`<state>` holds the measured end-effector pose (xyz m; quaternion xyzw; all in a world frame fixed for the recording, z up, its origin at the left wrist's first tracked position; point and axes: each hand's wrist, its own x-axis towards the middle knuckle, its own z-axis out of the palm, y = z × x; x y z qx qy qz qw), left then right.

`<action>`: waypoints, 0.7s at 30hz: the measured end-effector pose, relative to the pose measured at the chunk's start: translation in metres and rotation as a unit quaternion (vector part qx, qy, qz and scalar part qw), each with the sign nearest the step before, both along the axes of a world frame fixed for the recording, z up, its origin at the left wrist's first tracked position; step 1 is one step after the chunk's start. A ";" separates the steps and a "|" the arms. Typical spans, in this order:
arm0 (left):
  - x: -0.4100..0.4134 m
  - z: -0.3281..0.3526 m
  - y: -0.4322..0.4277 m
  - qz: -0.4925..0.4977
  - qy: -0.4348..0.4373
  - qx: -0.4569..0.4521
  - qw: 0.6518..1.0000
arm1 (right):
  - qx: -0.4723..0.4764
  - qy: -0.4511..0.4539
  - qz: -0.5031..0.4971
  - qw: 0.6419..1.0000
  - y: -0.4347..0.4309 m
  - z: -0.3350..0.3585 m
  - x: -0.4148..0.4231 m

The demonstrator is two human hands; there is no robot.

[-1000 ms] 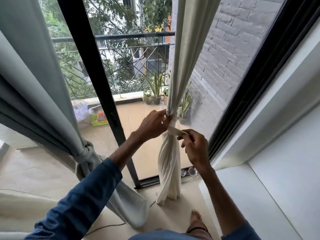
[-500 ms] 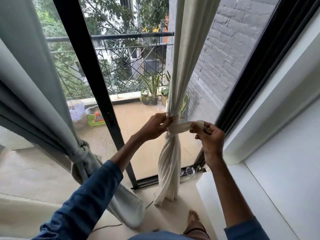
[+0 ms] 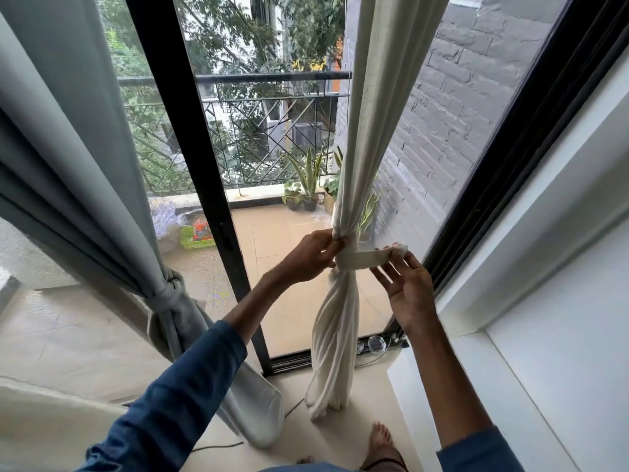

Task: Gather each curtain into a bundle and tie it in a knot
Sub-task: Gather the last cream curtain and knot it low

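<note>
A cream curtain (image 3: 343,321) hangs in front of the glass door, gathered into a narrow twisted bundle that reaches the floor. My left hand (image 3: 311,255) grips the bundle at its waist from the left. A cream fabric strip (image 3: 366,258) wraps around that waist and runs out to the right. My right hand (image 3: 405,287) pinches the strip's free end at its fingertips, with the other fingers spread. A grey curtain (image 3: 88,185) on the left is tied in a knot (image 3: 170,291), its tail hanging to the floor.
The black door frame (image 3: 204,185) stands between the two curtains. A white ledge (image 3: 476,403) and wall close off the right side. My bare foot (image 3: 383,444) is on the tiled floor below the cream bundle, near a thin cable (image 3: 218,447).
My right hand has drawn the strip's end out to the right and slightly up, so it now stretches level from the bundle. My left hand has kept its grip at the waist.
</note>
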<state>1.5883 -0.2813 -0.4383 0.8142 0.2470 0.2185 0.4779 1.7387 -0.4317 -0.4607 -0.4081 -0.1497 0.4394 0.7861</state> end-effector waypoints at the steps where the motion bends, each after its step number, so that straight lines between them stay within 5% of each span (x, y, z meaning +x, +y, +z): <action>1: 0.000 -0.001 0.000 -0.004 -0.002 -0.002 1.000 | 0.003 0.005 -0.002 1.000 0.000 -0.002 -0.002; 8: 0.003 -0.008 -0.005 -0.017 -0.039 -0.027 0.999 | 0.036 0.054 -0.021 0.998 0.006 0.000 -0.005; 15: -0.004 -0.011 -0.005 -0.015 -0.057 0.016 0.998 | -0.038 0.063 -0.098 0.992 0.016 0.001 0.012; 21: -0.013 -0.017 0.002 0.000 -0.065 0.028 0.997 | -0.035 0.019 -0.058 0.998 0.023 0.005 0.006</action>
